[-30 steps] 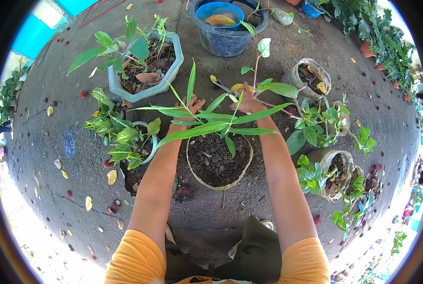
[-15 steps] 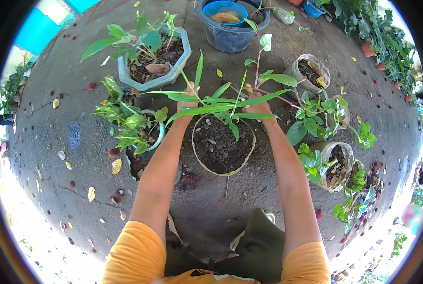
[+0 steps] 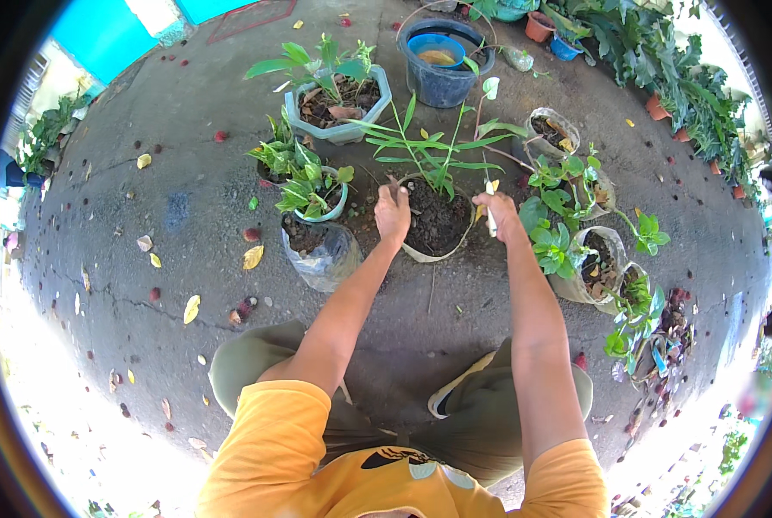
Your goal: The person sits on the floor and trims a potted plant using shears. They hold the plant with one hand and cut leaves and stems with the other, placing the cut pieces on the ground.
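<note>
A round, pale-rimmed pot of dark soil (image 3: 437, 226) stands in front of me, with a long-leaved green plant (image 3: 437, 164) rising at its far side. My left hand (image 3: 393, 216) is closed at the pot's left rim, fingertips at the edge. Beyond the right rim, my right hand (image 3: 501, 216) grips a slim white-handled tool (image 3: 492, 226); its thin end points away from me, and its exact kind is unclear. A yellowish leaf lies close to those fingers.
Left of the pot stand a clear plastic bag of soil (image 3: 330, 263), a small potted plant (image 3: 341, 207) and a pale blue planter (image 3: 377, 104). Several planted bags (image 3: 567, 276) line the right. A dark bucket (image 3: 442, 86) holding a blue bowl is farther off. Fallen leaves dot the concrete.
My hands have drawn back from the plant's leaves to the pot's two sides. The white-handled tool now shows in my right hand. My view has shifted, and my bent knees show more.
</note>
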